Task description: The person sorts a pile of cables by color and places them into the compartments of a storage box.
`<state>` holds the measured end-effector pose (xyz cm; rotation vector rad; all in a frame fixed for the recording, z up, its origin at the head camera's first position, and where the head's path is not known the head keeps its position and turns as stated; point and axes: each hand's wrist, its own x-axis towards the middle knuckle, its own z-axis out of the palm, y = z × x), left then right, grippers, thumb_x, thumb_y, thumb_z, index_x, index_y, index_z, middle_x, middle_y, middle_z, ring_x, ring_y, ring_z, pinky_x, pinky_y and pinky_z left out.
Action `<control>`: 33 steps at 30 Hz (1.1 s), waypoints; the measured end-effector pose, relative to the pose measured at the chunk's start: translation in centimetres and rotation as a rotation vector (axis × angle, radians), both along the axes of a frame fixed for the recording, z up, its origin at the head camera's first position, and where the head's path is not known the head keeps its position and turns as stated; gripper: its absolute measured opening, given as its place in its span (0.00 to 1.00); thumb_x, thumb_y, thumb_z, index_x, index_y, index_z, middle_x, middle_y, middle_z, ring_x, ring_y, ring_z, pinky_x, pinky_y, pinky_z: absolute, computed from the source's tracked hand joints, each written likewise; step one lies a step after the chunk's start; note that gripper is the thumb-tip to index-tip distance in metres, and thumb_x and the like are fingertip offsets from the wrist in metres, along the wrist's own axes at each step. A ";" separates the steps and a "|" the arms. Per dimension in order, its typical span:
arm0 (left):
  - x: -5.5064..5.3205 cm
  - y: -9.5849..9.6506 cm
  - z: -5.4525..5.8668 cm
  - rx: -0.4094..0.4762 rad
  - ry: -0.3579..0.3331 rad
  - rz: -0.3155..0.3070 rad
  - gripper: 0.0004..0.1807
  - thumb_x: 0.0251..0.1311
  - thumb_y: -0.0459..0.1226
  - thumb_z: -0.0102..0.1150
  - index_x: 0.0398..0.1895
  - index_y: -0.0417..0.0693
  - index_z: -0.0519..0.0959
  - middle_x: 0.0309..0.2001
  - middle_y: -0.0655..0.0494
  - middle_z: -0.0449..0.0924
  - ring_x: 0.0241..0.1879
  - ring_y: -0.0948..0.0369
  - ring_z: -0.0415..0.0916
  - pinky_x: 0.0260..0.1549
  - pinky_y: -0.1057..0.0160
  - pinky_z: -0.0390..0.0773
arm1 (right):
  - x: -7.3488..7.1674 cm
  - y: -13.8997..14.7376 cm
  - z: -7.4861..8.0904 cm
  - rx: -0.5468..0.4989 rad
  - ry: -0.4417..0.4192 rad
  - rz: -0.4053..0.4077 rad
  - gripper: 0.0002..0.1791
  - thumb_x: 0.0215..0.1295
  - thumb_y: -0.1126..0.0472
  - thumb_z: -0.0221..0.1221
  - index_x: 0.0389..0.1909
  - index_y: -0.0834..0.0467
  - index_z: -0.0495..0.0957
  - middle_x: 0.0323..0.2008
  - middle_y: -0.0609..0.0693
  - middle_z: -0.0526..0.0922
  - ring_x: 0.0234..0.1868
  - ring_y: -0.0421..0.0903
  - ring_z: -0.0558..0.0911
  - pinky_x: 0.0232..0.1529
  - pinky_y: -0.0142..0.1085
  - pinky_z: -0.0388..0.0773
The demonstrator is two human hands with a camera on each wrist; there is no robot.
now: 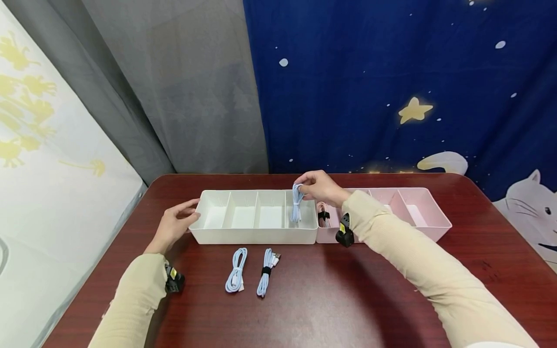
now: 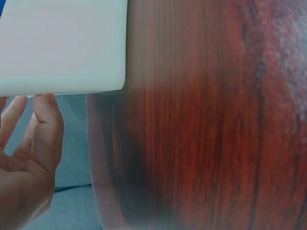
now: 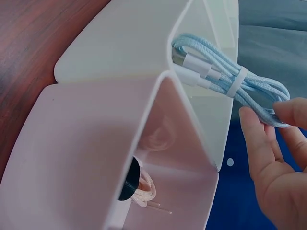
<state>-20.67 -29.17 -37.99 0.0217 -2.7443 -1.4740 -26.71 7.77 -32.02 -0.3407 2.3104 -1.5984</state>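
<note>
Because the right hand (image 1: 322, 187) pinches the blue cable (image 1: 297, 205) between thumb and fingers at one looped end, the coil hangs lengthwise, its plugs downward, in the white tray's (image 1: 256, 237) rightmost compartment; whether it touches the floor I cannot tell. A white tie (image 3: 237, 82) cinches its middle, presumably so it handles as one bundle. The left hand (image 1: 174, 224) rests lightly bent fingers against the tray's far-left end, gripping nothing, probably to steady it. Butted end to end with it, the pink tray (image 1: 326, 235) has a peach cable (image 1: 323, 209) in its nearest compartment. Two more blue coils, one on the left (image 1: 237, 269) and one on the right (image 1: 263, 281), lie before the white tray, likely for easy reach.
</note>
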 end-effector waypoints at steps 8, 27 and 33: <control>0.1 0.0 0.1 -0.011 0.001 0.002 0.25 0.60 0.43 0.51 0.62 0.50 0.65 0.48 0.42 0.69 0.41 0.54 0.69 0.31 0.59 0.76 | 0.0 -0.2 -0.8 -0.011 0.005 0.021 0.11 0.59 0.73 0.51 0.43 0.71 0.73 0.32 0.58 0.73 0.36 0.49 0.77 0.39 0.40 0.75; 0.1 -0.1 -0.2 -0.006 -0.009 0.002 0.26 0.60 0.43 0.51 0.62 0.51 0.65 0.49 0.42 0.69 0.42 0.54 0.70 0.32 0.60 0.76 | 0.4 -1.0 -1.2 0.043 0.047 0.032 0.10 0.57 0.73 0.52 0.40 0.70 0.74 0.31 0.57 0.72 0.34 0.48 0.77 0.37 0.38 0.76; 0.1 -0.1 -0.1 0.001 0.000 -0.007 0.26 0.60 0.44 0.51 0.62 0.51 0.65 0.49 0.42 0.69 0.42 0.54 0.69 0.31 0.61 0.76 | 0.4 -1.1 -1.4 0.060 0.042 0.025 0.10 0.58 0.73 0.53 0.40 0.69 0.74 0.31 0.57 0.72 0.34 0.47 0.76 0.37 0.38 0.76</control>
